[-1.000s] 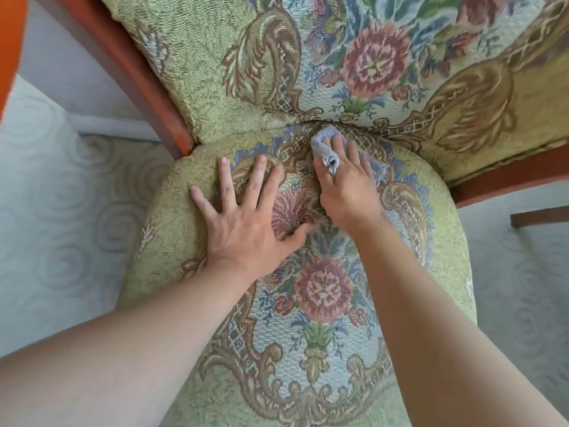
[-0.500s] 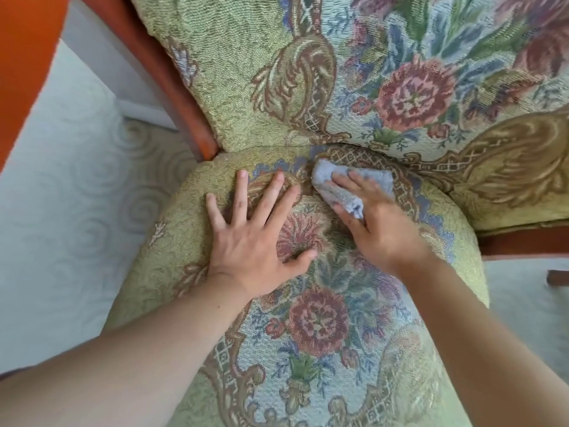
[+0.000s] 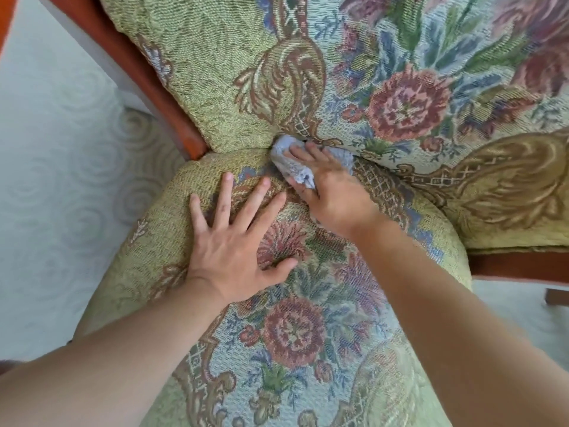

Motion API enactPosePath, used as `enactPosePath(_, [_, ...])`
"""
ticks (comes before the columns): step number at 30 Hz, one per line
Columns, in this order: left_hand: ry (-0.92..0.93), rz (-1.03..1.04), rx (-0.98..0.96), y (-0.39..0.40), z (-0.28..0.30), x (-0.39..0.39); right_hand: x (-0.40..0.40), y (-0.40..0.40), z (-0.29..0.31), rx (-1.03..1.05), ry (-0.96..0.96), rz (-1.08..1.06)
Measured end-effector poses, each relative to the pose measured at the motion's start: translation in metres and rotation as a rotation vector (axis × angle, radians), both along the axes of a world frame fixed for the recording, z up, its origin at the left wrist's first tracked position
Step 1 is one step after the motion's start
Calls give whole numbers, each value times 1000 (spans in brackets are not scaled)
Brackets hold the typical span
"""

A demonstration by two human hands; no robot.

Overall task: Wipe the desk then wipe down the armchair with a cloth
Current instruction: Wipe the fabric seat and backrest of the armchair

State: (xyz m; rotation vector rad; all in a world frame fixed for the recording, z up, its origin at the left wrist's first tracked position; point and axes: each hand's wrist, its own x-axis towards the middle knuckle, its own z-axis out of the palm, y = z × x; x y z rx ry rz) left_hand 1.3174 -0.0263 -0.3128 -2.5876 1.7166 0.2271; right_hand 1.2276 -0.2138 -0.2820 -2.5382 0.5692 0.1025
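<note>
Fingers [image 3: 303, 154] pressing cloth [image 3: 291, 167] into armchair [image 3: 308, 349] crease, left hand [image 3: 234, 245] flat

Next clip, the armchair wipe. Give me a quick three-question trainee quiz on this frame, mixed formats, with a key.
1. True or false: the left hand lies flat with fingers spread on the seat cushion.
2. Where is the cloth? A) on the wooden frame B) at the crease between seat and back cushion C) on the carpet
3. Fill in: the cloth is held by the ___ hand.

Key: 1 true; 2 B; 3 right.
</note>
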Motion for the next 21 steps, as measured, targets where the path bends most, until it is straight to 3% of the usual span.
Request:
enactPosePath(3, [-3,4,19,-3,1,-2,-33,-12,4,-50,39,-14])
enactPosePath(9, [9,15,-3,-5,2,-3,-115,5,7,-181,27,-356])
enactPosePath(14, [13,33,-23,-2,1,-4,-120,62,0,-60,-45,-681])
enactPosePath(21, [38,30,-39,-3,1,-4,-129,118,-1,-61,-46,-595])
